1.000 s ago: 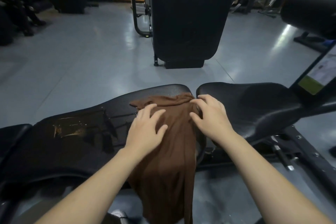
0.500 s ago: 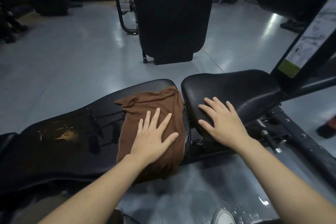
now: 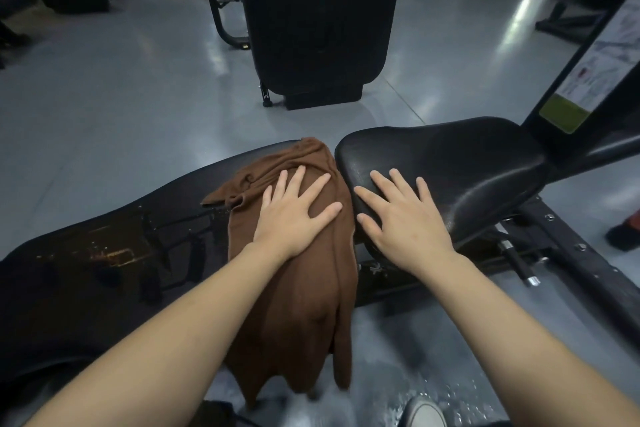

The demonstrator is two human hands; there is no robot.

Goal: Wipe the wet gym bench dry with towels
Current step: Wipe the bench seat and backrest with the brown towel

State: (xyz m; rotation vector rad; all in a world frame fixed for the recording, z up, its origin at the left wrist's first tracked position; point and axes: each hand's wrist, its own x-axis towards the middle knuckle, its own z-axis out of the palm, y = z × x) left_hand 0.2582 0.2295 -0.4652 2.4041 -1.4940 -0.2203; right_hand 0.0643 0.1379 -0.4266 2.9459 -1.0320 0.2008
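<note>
A brown towel lies across the right end of the long black bench pad and hangs down over its near edge. My left hand presses flat on the towel, fingers spread. My right hand rests flat on the left end of the black seat pad, fingers apart, holding nothing. The long pad shines wet with streaks and droplets left of the towel.
A tall black machine panel stands on the grey floor beyond the bench. A black upright with an instruction label rises at the right. The bench's metal frame runs lower right. A shoe shows at the bottom; the floor there is wet.
My right hand left the towel and now rests on the seat pad. My left hand has slid with the towel toward the far edge of the long pad; more towel hangs over the near edge.
</note>
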